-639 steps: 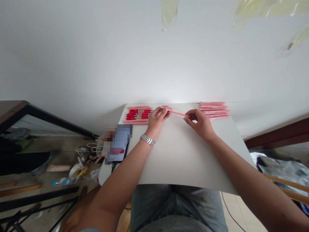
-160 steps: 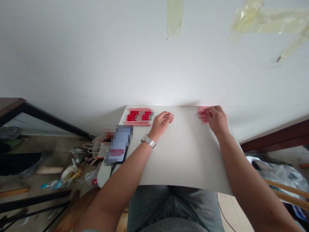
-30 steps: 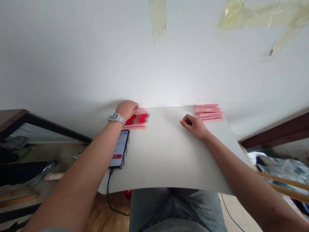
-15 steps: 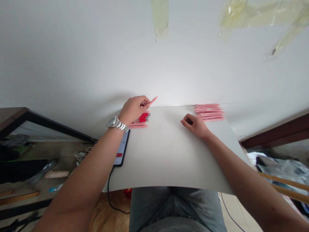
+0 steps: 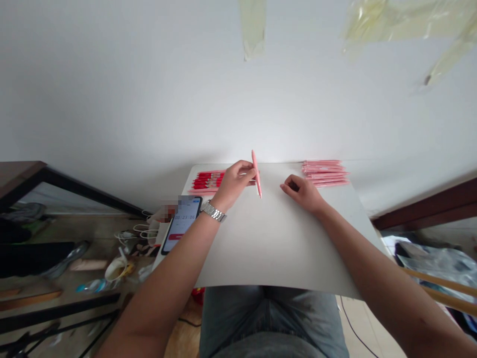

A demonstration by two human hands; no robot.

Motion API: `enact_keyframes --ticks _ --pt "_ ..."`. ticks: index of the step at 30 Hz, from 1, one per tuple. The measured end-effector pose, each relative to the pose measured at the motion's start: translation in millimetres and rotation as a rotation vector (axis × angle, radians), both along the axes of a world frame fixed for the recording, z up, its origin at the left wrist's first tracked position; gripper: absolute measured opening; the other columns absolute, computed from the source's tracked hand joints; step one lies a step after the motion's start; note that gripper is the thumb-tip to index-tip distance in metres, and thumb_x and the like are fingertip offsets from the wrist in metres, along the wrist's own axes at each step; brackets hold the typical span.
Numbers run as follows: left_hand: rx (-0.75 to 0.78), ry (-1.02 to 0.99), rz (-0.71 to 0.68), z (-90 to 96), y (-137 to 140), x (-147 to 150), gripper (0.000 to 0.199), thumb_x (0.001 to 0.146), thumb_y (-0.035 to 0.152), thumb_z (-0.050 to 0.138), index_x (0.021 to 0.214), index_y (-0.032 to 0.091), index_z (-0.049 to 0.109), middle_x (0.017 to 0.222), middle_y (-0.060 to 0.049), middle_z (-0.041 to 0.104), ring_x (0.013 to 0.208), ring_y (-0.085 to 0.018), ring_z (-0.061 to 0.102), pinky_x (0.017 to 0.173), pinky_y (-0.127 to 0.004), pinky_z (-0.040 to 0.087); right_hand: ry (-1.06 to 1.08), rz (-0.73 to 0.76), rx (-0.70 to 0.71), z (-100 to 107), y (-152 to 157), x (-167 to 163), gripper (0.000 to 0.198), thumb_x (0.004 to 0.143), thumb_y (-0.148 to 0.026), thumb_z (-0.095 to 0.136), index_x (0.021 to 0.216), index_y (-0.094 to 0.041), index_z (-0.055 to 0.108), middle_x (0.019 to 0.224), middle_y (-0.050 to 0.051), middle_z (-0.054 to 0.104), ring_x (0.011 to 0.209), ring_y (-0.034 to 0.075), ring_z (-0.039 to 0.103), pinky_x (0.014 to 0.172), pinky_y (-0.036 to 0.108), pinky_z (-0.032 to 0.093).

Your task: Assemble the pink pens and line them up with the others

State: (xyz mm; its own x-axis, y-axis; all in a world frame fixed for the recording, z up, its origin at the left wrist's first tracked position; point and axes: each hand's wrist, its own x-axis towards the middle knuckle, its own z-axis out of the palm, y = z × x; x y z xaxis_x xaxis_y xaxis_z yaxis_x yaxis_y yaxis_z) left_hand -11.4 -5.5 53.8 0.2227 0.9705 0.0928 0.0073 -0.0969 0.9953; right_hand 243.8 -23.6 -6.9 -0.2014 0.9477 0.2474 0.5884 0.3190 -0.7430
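Observation:
A pink pen is pinched between the fingertips of my left hand, held nearly upright above the white table. Behind that wrist lies a group of red pens, with pink ones along its edges; my hand covers its right end. My right hand rests on the table with its fingers curled in, and I cannot make out anything in them. Just beyond it is a pile of pink pens, lying side by side.
A phone showing a timer lies at the left edge of the white table. The wall rises right behind the table. Left of it are a dark frame, cables and a cup; bagged items are at right.
My left hand has moved right and toward me with the pink pen, which has turned from slanted to nearly upright. More of the red pens and phone shows. My right hand stays put.

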Motion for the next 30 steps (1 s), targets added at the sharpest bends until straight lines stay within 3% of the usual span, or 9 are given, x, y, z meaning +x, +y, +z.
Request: enact_keyframes --ticks 5,15,30 --pt "-0.052 -0.141 0.024 -16.6 -4 16 0.029 0.084 0.04 0.079 0.097 0.018 0.064 0.1 -0.009 0.075 0.096 -0.022 0.073 0.086 -0.041 0.063 -0.007 -0.002 0.002 -1 1 0 0.036 0.094 -0.055 0.059 0.081 -0.022 0.055 0.066 -0.002 0.053 0.059 0.013 0.043 0.057 0.028 0.033" --pt "-0.063 -0.229 -0.04 -45.0 -8 23 0.035 0.085 0.047 0.079 0.101 0.019 0.064 0.104 -0.009 0.075 0.099 -0.022 0.073 0.091 -0.04 0.062 -0.024 0.003 0.014 -1 0 0 0.036 0.094 -0.054 0.059 0.081 -0.021 0.056 0.065 -0.002 0.053 0.059 0.013 0.043 0.056 0.028 0.033" --pt "-0.049 -0.291 -0.082 -50.4 -14 22 0.033 0.087 0.046 0.078 0.102 0.02 0.065 0.103 -0.008 0.076 0.103 -0.022 0.074 0.096 -0.043 0.061 0.008 -0.058 0.082 8 -7 -2 0.035 0.097 -0.054 0.058 0.082 -0.022 0.055 0.069 0.0 0.056 0.062 0.014 0.047 0.059 0.029 0.037"
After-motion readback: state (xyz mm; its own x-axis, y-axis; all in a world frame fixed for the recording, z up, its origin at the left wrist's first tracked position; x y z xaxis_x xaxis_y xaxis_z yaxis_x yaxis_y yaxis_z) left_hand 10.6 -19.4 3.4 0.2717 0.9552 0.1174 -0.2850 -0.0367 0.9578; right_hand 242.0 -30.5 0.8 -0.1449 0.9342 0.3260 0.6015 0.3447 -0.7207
